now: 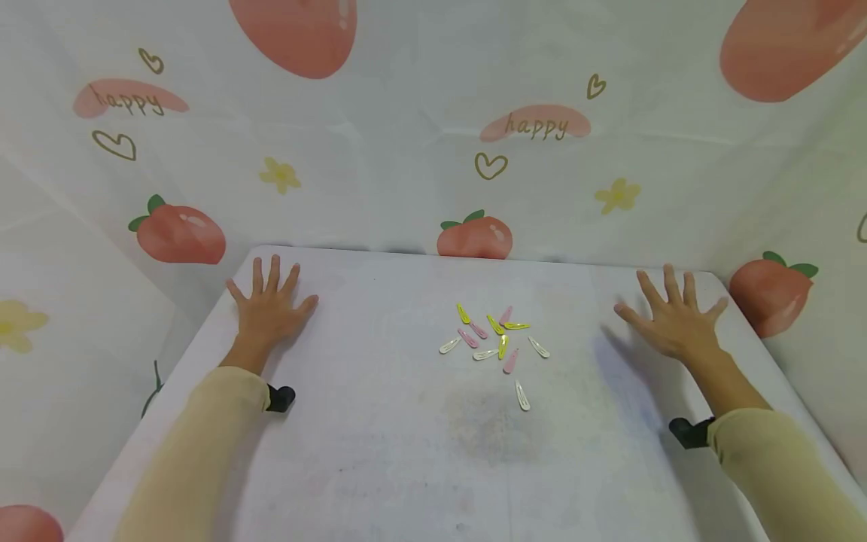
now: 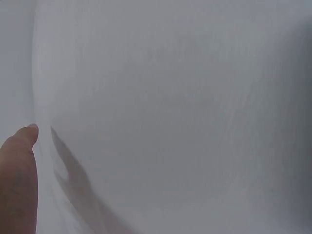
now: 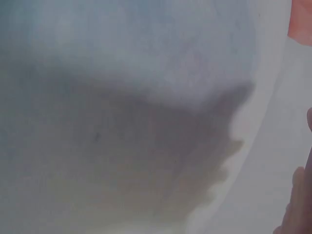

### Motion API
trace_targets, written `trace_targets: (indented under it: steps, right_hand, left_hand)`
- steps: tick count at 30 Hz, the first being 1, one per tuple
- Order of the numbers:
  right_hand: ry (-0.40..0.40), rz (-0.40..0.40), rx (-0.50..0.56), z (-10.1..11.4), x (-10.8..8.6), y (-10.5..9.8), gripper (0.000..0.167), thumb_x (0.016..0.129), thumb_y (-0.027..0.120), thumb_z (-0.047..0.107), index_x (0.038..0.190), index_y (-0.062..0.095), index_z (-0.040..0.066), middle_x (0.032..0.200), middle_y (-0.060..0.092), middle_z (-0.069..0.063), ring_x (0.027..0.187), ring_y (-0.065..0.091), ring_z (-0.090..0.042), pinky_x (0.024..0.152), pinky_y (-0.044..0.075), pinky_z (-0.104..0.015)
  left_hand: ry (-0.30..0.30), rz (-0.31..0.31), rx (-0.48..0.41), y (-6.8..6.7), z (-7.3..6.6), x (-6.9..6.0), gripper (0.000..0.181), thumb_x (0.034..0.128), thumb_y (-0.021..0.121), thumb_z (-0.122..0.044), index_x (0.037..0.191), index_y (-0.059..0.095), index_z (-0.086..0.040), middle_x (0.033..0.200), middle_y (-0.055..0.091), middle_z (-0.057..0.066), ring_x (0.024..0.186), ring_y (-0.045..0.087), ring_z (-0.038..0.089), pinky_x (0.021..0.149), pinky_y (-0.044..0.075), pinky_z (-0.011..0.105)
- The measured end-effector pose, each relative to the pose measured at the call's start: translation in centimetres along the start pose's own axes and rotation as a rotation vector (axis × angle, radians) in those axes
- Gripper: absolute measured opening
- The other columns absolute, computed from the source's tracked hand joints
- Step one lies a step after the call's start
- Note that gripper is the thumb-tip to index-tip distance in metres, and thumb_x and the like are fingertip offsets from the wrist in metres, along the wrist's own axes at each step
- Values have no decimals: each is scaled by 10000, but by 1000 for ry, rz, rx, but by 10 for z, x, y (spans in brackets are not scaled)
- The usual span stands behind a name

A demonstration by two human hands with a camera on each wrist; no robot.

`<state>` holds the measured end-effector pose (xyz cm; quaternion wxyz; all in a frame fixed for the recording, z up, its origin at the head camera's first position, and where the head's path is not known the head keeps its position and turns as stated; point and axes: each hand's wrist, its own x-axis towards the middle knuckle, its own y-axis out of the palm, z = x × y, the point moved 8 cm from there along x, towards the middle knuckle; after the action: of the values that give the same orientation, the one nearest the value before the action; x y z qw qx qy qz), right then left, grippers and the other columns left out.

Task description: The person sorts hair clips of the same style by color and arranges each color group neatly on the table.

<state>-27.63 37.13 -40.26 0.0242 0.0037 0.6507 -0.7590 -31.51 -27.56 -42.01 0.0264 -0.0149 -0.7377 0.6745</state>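
Note:
Several snap hair clips in yellow, pink and white lie loosely scattered on the white table, right of its middle; among them are a yellow hair clip (image 1: 463, 313), a pink hair clip (image 1: 511, 360) and a white hair clip (image 1: 522, 395). My left hand (image 1: 269, 312) is over the table's far left corner, fingers spread and straight, holding nothing. Over the far right side, my right hand (image 1: 677, 320) spreads its fingers too, with nothing in it. Both stand well apart from the clips. The wrist views show only part of each hand and its shadow on the tabletop.
The white table (image 1: 366, 436) has a greyish smudge near its middle and a bluish stain by the right hand. A curtain (image 1: 393, 150) printed with peaches, hearts and flowers hangs behind and beside it. Each wrist wears a black camera mount (image 1: 281, 398).

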Motion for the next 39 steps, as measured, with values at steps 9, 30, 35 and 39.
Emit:
trace_targets:
  steps: [9,30,35,39]
  right_hand:
    - [-92,20,-22,35,-6,16,874,953,341,710,1611,36,221,1632,-92,-239,1462,-104,-512,936,-143,-839]
    - [-291,48,-123,103,-26,47,776,964,472,611,1571,280,169,1633,129,-226,1482,73,-480,1043,6,-798]
    - [-334,40,-120,112,-29,52,735,966,500,578,1549,338,161,1617,186,-237,1474,116,-485,1049,58,-792]
    - [-364,40,-96,120,-32,52,708,969,522,552,1535,378,151,1607,221,-236,1473,135,-478,1056,92,-782]
  left_hand:
    - [91,-18,22,3,-43,2,745,1002,387,-573,1590,216,-149,1657,17,182,1500,-117,413,1039,-147,754]
    - [421,-32,100,24,-154,-19,712,983,439,-612,1575,310,-237,1666,112,82,1528,-33,327,1107,-23,722]
    - [493,-38,126,28,-174,-26,662,994,432,-593,1560,349,-260,1661,153,73,1529,20,328,1111,58,723]
    - [527,-22,111,30,-187,-31,647,997,444,-578,1555,361,-261,1661,156,68,1529,30,325,1114,78,718]
